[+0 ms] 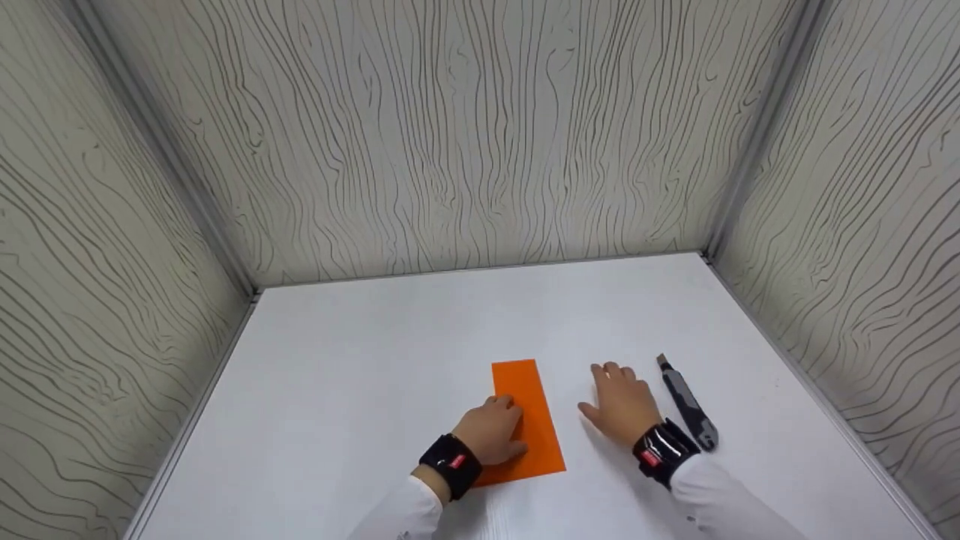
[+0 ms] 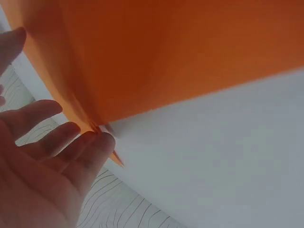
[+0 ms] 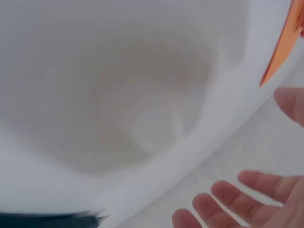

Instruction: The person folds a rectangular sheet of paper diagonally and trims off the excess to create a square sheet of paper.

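Observation:
A sheet of orange paper (image 1: 538,427) lies on the white table, part of it hidden beneath my left hand (image 1: 489,433). That hand rests on the paper's left side with relaxed fingers. Up close in the left wrist view, its fingertips (image 2: 105,141) touch the paper's edge, where a narrow strip shows along a crease. My right hand (image 1: 624,405) hovers close over the table right of the paper, fingers spread and holding nothing. Just beyond it lies a grey and black utility knife (image 1: 688,405), its tip pointing away from me.
The white table (image 1: 360,360) is enclosed at the back and sides by panels with a wood-grain pattern (image 1: 465,135). Metal frame posts (image 1: 765,127) stand at the two rear corners.

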Tool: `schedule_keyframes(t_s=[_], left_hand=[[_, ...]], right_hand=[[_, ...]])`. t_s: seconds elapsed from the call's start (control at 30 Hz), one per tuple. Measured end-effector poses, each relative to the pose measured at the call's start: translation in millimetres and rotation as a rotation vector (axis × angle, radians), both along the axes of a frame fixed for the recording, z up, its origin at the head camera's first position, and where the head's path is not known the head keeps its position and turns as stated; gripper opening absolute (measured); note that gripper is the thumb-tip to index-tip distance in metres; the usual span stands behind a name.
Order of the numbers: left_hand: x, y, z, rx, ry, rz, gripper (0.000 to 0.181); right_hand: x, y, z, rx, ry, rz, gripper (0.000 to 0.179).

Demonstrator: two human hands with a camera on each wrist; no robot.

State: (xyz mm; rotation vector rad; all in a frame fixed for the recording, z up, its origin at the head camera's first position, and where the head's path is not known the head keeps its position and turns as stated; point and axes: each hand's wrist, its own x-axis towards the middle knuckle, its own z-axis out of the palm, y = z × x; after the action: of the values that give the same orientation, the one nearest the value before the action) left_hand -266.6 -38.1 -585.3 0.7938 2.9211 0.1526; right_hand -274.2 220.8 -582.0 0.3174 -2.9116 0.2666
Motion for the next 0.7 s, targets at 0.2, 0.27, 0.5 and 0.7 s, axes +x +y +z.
schedule_keyframes(t_s=[0.2, 0.27, 0.5, 0.7], left_hand=[[3.4, -17.8, 9.6, 0.071, -0.015, 0.05, 0.028], [5.7, -22.2, 12.0, 0.08, -0.026, 0.049, 0.026], [12.8, -26.6, 8.7, 0.078, -0.033, -0.022, 0.023], [14.3, -27.3, 0.3, 0.06, 0.018, -0.064, 0.021]], right_hand=[[15.8, -33, -0.1, -0.027, -0.143, 0.133, 0.07], [20.4, -43, -1.4, -0.026, -0.186, 0.19, 0.07], [29.4, -72, -11.3, 0.074, -0.168, 0.421, 0.065], [30.5, -90, -15.7, 0.115, -0.184, 0.439, 0.064]])
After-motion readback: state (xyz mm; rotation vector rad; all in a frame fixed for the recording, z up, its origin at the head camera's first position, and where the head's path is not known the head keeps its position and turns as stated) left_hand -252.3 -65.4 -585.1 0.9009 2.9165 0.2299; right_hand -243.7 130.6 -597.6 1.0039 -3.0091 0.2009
